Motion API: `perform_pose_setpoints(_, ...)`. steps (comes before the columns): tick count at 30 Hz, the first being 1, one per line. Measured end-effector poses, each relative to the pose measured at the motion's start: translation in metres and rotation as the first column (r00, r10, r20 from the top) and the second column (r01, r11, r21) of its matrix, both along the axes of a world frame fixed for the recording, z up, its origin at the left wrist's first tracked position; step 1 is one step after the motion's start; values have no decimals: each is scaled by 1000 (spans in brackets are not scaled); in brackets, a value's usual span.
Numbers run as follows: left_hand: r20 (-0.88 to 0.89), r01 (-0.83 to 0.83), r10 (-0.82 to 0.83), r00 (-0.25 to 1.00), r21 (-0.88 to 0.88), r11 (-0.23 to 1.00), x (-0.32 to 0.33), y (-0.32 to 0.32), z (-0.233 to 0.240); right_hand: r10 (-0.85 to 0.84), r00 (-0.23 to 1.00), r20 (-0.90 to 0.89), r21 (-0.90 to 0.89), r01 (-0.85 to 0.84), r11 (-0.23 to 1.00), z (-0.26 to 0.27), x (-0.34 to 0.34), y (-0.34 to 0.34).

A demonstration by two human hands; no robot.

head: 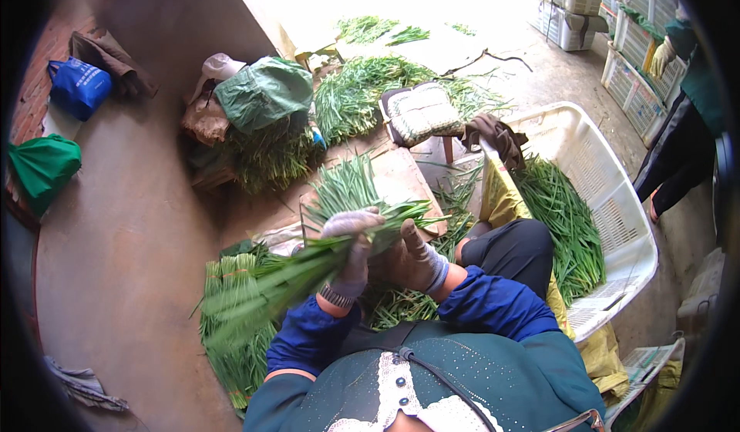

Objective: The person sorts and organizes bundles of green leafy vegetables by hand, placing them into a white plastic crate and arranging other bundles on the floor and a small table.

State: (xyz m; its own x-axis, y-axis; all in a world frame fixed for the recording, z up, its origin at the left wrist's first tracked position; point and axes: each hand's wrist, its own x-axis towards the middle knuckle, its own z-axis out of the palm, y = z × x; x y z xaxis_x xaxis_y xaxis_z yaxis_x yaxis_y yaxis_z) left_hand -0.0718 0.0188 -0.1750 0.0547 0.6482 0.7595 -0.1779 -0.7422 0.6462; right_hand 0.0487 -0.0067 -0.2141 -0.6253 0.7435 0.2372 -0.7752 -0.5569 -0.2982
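My gloved left hand (351,247) is closed around a bunch of long green leaves (277,287), probably garlic chives. Its lower left end is blurred, and its other end sticks out past my hand towards the upper right. Close beside it, my gloved right hand (417,258) is cupped with the thumb raised; whether it touches the bunch is hard to see. Beyond my hands, a loose heap of chives (345,180) lies on a pale board (402,172). Bundles of chives (230,299) tied with bands lie at my left, and loose leaves (399,309) lie below my hands.
A white plastic basket (613,224) of chives (558,224) stands at my right, a yellow woven sack (502,192) along its side. Ahead are a cushioned stool (425,108) and chive piles (370,88). A covered heap (263,94) stands left. Another person (688,108) is by stacked crates (636,85).
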Motion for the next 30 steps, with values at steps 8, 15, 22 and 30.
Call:
perform_pose_setpoints(8,-876,421,45,481,276,864,-3,4,-23,142,984,-108,-345,-172,923,-79,36,52)
perform_pose_setpoints(15,-519,236,-279,808,-150,960,-73,-5,-18,-170,928,330,-148,229,962,-92,62,76)
perform_pose_setpoints(22,-45,49,-78,996,-448,892,-138,59,-68,-310,833,459,123,285,950,-66,40,60)
perform_pose_setpoints(30,-342,339,-634,694,-621,706,-54,50,-131,-83,748,659,222,-88,971,-85,17,45)
